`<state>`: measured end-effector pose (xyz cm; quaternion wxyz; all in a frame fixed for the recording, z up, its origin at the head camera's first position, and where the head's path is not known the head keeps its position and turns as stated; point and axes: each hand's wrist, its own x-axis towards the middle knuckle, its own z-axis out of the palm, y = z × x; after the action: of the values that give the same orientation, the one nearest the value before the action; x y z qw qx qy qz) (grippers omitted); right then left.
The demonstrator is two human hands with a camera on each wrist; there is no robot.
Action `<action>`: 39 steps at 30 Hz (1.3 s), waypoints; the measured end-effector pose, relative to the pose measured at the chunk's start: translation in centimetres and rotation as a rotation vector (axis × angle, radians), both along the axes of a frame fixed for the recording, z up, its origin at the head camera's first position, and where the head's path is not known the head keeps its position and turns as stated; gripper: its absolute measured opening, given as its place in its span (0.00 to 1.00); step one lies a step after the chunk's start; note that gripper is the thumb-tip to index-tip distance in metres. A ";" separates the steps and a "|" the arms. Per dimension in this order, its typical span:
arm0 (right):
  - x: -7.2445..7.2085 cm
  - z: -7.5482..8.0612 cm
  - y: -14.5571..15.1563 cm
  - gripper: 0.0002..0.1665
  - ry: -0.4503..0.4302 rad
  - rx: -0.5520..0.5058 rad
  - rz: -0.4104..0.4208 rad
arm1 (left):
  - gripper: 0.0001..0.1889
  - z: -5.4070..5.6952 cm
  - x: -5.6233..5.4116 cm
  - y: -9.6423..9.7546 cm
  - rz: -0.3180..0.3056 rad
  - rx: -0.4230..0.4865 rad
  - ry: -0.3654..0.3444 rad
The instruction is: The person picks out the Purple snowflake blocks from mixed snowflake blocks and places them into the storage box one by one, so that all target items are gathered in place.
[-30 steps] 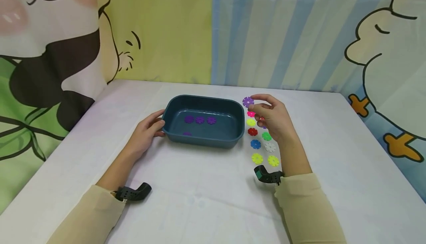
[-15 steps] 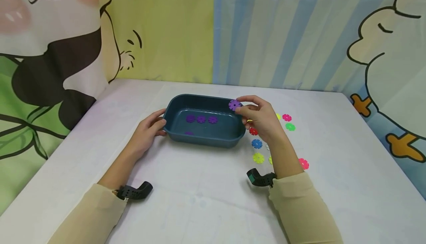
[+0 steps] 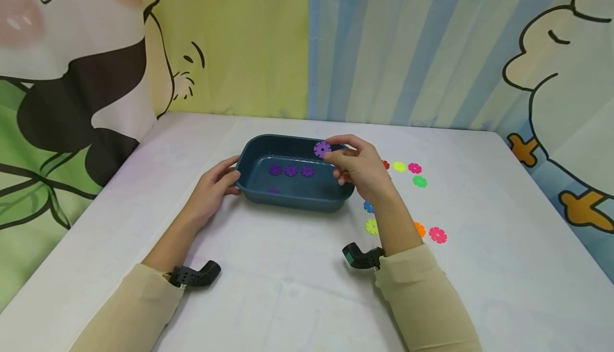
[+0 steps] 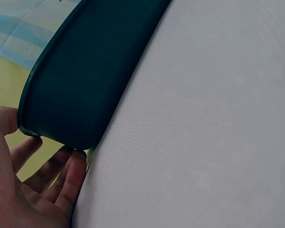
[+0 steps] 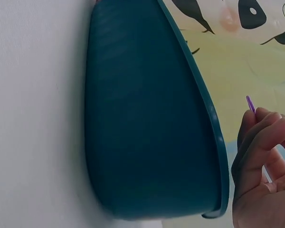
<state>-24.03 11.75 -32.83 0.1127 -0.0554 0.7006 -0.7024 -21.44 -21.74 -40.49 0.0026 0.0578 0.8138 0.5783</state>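
Note:
My right hand point(image 3: 365, 170) pinches a purple notched plastic disc point(image 3: 322, 149) between thumb and fingertips, over the right part of a dark teal plastic basin point(image 3: 292, 201). In the right wrist view the disc point(image 5: 250, 103) shows edge-on at the fingertips, above the basin's rim. My left hand point(image 3: 211, 189) holds the basin's left end. The left wrist view shows its thumb at the rim and its fingers point(image 4: 76, 178) against the end wall. Inside the basin lie several purple discs point(image 3: 290, 170), one partly hidden by the near wall.
Loose notched discs lie on the white table point(image 3: 288, 298) right of the basin, among them a green disc point(image 3: 419, 181), a pink-red disc point(image 3: 438, 235) and a yellow disc point(image 3: 371, 227). My right forearm hides some. A printed cloth backdrop point(image 3: 240, 42) stands behind the table.
My right hand has moved left with the purple disc, from beside the basin to over its right part. More discs on the right now show. My left hand stays at the basin's end.

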 end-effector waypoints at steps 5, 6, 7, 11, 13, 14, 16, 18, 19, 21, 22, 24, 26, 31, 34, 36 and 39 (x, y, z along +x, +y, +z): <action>0.1 -0.1 -0.9 0.21 0.016 0.018 0.029 | 0.28 0.0 0.0 0.0 0.001 0.006 -0.003; 0.1 -0.2 -1.1 0.21 0.021 0.018 0.035 | 0.28 0.0 0.0 0.0 0.002 0.006 -0.003; 0.1 -0.2 -1.3 0.21 0.025 0.018 0.040 | 0.28 0.0 0.0 0.0 0.002 0.007 -0.003; 0.2 -0.5 -2.0 0.20 0.042 0.034 0.053 | 0.28 0.0 0.0 0.0 0.001 0.017 0.002; 0.2 -0.7 -2.5 0.20 0.044 0.052 0.058 | 0.28 -0.1 0.0 -0.1 0.000 0.023 0.004; 0.2 -0.7 -2.7 0.19 0.042 0.061 0.061 | 0.28 -0.1 0.1 -0.1 -0.001 0.026 0.005; 0.2 -0.9 -3.0 0.19 0.037 0.078 0.065 | 0.28 -0.2 0.0 -0.1 -0.004 0.031 0.003; 0.2 -0.9 -3.3 0.19 0.031 0.095 0.070 | 0.28 -0.2 -0.1 -0.1 -0.006 0.032 0.001; 0.2 -0.9 -3.5 0.19 0.029 0.100 0.071 | 0.28 -0.2 -0.1 0.0 -0.008 0.031 -0.001; 0.2 -1.0 -3.8 0.18 0.028 0.108 0.074 | 0.28 -0.2 -0.2 0.0 -0.007 0.027 -0.005; 0.2 -1.0 -4.0 0.18 0.028 0.111 0.076 | 0.28 -0.2 -0.2 0.0 -0.006 0.023 -0.007; 0.1 -1.0 -4.3 0.17 0.026 0.117 0.082 | 0.28 -0.1 -0.1 0.0 -0.002 0.015 -0.005; 0.0 -1.0 -4.6 0.17 0.018 0.125 0.088 | 0.28 0.0 -0.1 0.0 0.002 0.009 -0.002; -0.2 -1.1 -5.2 0.16 -0.025 0.185 0.111 | 0.28 0.1 -0.1 -0.1 0.006 0.009 0.005; -0.2 -1.3 -5.6 0.16 -0.068 0.251 0.132 | 0.28 0.1 -0.1 0.0 0.006 0.010 0.002; -0.3 -1.4 -5.8 0.16 -0.090 0.303 0.141 | 0.28 0.1 -0.2 0.0 0.004 0.010 -0.001; -0.5 -1.6 -6.0 0.16 -0.101 0.363 0.147 | 0.28 0.0 -0.1 0.0 0.004 0.010 -0.003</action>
<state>-24.49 5.72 -34.44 0.2070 -0.0500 0.8031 -0.5564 -21.58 -21.69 -40.51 0.0026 0.0553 0.8110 0.5825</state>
